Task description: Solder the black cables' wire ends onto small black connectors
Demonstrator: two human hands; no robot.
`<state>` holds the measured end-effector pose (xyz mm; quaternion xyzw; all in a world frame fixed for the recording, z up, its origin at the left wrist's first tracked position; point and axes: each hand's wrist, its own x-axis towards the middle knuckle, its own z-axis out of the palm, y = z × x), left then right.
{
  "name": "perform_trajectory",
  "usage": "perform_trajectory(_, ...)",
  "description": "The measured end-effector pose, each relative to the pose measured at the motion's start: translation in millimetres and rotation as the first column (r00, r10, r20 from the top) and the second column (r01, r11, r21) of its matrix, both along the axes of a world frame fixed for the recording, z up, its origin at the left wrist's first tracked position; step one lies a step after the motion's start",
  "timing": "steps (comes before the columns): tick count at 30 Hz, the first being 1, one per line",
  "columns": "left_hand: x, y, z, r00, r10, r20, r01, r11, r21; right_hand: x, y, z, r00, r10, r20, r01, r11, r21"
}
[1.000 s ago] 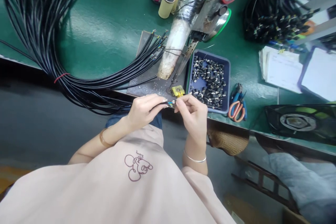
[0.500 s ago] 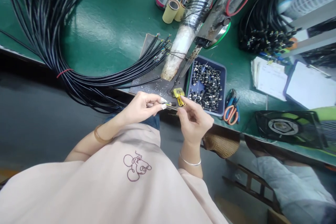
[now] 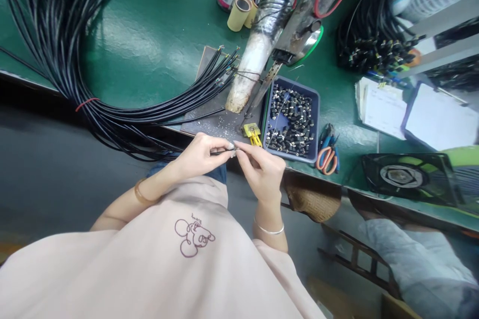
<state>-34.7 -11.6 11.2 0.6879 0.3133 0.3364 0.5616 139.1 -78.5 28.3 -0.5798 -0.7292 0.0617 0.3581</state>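
left hand (image 3: 200, 155) pinching a cable (image 3: 220, 151), right hand (image 3: 264, 167) fingertips pressed together by its end, can't quite tell on what, tray (image 3: 317, 124) nearby

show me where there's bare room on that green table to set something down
Widest: the green tabletop between the black cable bundle and yellow tube. Smaller: between the blue tray and papers, beyond the pliers. Crowded: beyond the left hand and right hand, among cable ends, white nozzle and tray.
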Motion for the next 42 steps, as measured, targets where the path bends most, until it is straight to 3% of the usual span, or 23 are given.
perform_trajectory(2,0.7,-0.8,-1.6,1.000,-0.001,0.004,0.001,1.000,-0.015,1.7,-0.4,-1.1,0.996,-0.038,-0.075,0.034,0.998,-0.052)
perform_trajectory(6,-1.2,0.7,0.5,0.998,-0.042,0.057,0.052,0.982,-0.179,6.8,-1.1,-1.1,0.967,-0.152,-0.205,0.133,0.986,-0.103)
perform_trajectory(10,-1.8,3.4,5.1,0.991,-0.049,0.128,0.080,0.965,-0.249,8.2,2.7,2.3,0.942,-0.108,-0.318,0.008,0.954,-0.300)
perform_trajectory(12,-0.8,4.0,5.5,0.988,-0.038,0.152,0.077,0.962,-0.261,6.2,5.6,3.9,0.944,-0.102,-0.315,-0.006,0.946,-0.324)
perform_trajectory(18,2.7,5.7,0.3,0.987,0.012,0.158,0.048,0.929,-0.366,0.0,9.7,-0.5,0.984,-0.126,-0.126,0.122,0.992,-0.042)
perform_trajectory(23,7.9,9.1,-3.3,0.985,0.088,0.147,-0.029,0.931,-0.364,0.1,6.4,-8.1,0.900,-0.197,-0.389,0.308,0.919,0.248)
perform_trajectory(26,11.3,11.9,-3.7,0.983,0.097,0.158,-0.038,0.939,-0.341,1.2,4.3,-12.6,0.880,-0.193,-0.434,0.319,0.917,0.238)
perform_trajectory(33,18.0,14.2,-6.0,0.984,0.116,0.138,-0.079,0.966,-0.247,-2.3,11.5,-18.4,0.986,-0.118,-0.116,0.142,0.963,0.228)
perform_trajectory(42,25.9,20.2,-4.1,0.980,0.170,0.104,-0.143,0.964,-0.224,-3.9,23.5,-22.5,0.984,-0.131,-0.118,0.158,0.951,0.267)
